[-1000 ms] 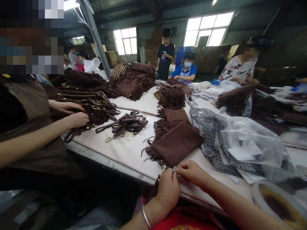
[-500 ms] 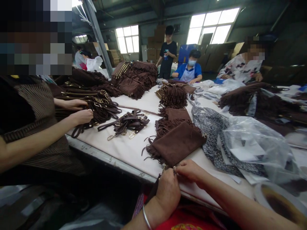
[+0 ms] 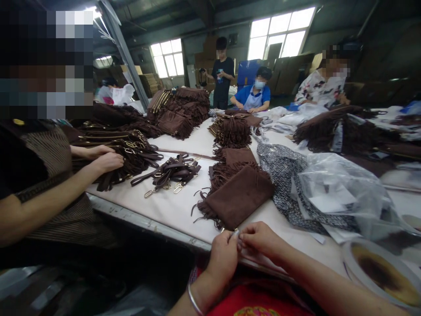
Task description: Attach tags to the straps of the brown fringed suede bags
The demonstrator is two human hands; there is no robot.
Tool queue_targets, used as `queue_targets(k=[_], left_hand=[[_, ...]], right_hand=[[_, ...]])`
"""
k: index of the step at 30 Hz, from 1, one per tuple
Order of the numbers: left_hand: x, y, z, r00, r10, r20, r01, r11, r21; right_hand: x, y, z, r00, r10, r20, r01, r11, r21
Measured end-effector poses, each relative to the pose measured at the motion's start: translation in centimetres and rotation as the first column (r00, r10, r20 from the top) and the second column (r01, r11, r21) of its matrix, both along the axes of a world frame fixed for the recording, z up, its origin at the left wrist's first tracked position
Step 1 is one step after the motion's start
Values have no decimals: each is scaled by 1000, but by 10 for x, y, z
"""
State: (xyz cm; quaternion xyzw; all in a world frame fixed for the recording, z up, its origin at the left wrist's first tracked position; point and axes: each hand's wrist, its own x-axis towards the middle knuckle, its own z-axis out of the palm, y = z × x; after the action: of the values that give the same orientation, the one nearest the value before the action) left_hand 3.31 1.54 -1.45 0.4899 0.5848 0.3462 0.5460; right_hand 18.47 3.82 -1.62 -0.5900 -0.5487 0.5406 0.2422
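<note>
A brown suede-like pouch with fringe (image 3: 241, 195) lies on the table edge in front of me. Just below its near corner, my left hand (image 3: 223, 254) is closed around a small metal clasp (image 3: 235, 231), whose tip shows above the fingers. My right hand (image 3: 258, 237) meets it from the right, thumb and fingers pinched together. What the right fingertips grip is too small and hidden to make out. Another brown pouch (image 3: 235, 156) lies right behind the first.
Dark straps with metal clips (image 3: 174, 171) lie to the left. A co-worker's hands (image 3: 107, 160) handle straps by a pouch pile (image 3: 115, 145). On the right are patterned grey fabric (image 3: 279, 175), a clear plastic bag (image 3: 342, 188) and a tape roll (image 3: 381, 272). Other people work across the table.
The view has shifted slightly. My hands stay together by the pouch corner; the dark strap seen under my left hand no longer shows. The co-worker's hands at left have shifted a little.
</note>
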Motion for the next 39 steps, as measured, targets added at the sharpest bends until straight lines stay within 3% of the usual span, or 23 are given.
queue_targets(k=[3,5,12,18,26,29,32,35,37,39], left_hand=[[1,-1,3,936,56,346,46,960,-277],[-2,-2,6,891,80,447,98,927,-362],[-9,-2,14,919,101,381,112,859,-499],[-5,-11,7,859,136,493,150,855,-497],[2,-18,-2,829,154,537,112,895,-431],[4,-19,-3,901,92,424,65,938,-341],[3,-19,-3,981,8,193,15,993,-116],[0,-19,-3,999,-33,-32,35,996,79],[0,-20,-2,993,-32,-115,48,990,136],[-1,-20,-1,987,-28,-157,55,984,171]], right_hand=[[-2,-4,-5,998,-37,54,33,997,72],[-3,-7,-8,994,-40,98,29,993,117],[-5,-16,4,986,4,167,-35,983,179],[-10,-20,9,974,-30,225,-19,976,215],[-12,-10,-1,985,-82,151,68,993,94],[-10,-6,-1,978,-41,206,21,995,100],[-7,-9,2,970,-88,228,42,979,201],[-6,-19,5,980,-184,82,172,977,128],[-10,-27,8,966,-222,-130,214,974,-72],[-16,-33,12,885,-282,-371,201,949,-243]])
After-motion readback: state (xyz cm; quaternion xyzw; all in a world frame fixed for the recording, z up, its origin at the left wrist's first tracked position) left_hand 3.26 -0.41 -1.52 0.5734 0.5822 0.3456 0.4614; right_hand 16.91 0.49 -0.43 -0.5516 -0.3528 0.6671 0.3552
